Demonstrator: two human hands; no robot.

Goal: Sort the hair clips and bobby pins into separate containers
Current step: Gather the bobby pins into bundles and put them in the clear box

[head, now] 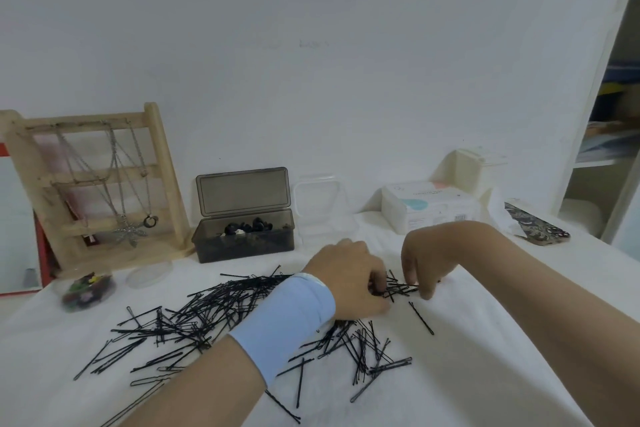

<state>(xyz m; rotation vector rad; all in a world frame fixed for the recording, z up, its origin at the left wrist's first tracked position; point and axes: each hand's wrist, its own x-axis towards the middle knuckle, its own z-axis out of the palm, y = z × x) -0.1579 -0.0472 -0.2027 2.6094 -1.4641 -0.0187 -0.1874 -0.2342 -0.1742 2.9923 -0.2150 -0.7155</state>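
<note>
Near the middle of the cloth-covered worktop, the left hand, with a pale blue wristband on its wrist, has its grip closed round a small bunch of black bobby pins, fingers curled over it. The right hand comes in from the right edge with its fingers pointing down. Its grip is narrow, thumb and fingertips pinching the free end of the same bunch.

The loose bobby pins lie in a wide, tangled heap under and to the left of the left forearm, thinning out toward the front edge. One single pin lies apart, just in front of the right hand.

Along the back edge stands a dark see-through box, its lid propped upright and dark hair clips inside. Just to its right is a clear container. What it holds is too faint to tell.

Toward the left edge sits a round clear tub of coloured clips, with a clear lid just beside it. Behind them a wooden stand carries hanging necklaces.

At the back right are a white tissue pack and a phone in a patterned case.
</note>
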